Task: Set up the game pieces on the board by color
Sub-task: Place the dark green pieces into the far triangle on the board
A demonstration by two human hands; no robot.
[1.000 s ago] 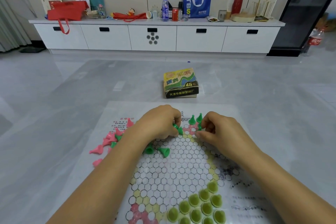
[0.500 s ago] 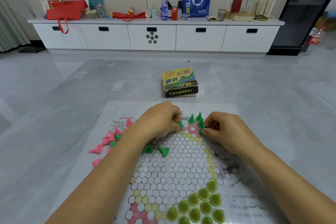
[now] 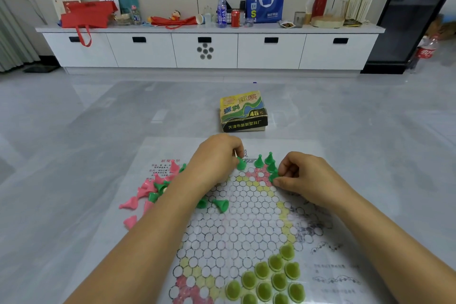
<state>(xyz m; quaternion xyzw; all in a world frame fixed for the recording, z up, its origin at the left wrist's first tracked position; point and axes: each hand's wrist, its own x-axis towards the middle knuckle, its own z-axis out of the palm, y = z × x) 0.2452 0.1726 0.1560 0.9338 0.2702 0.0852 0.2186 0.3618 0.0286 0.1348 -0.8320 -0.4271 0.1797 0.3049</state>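
Green first, apparently: pinching one green piece (image 3: 241, 164) in the left hand (image 3: 214, 160) and another in the right hand (image 3: 303, 175), both at the board's (image 3: 246, 229) far tip beside three standing. Counting the olive pieces (image 3: 262, 270) in the near corner as done; leaving loose greens (image 3: 220, 205) and pink pieces (image 3: 128, 203) lying left.

Paper board (image 3: 246, 229) looking glossy and smooth, green pieces (image 3: 259, 161) at its far edge shining as smooth plastic, pink pieces (image 3: 128, 203) likewise, polished floor (image 3: 74, 131) reflecting light, cardboard box (image 3: 243, 112) looking matt
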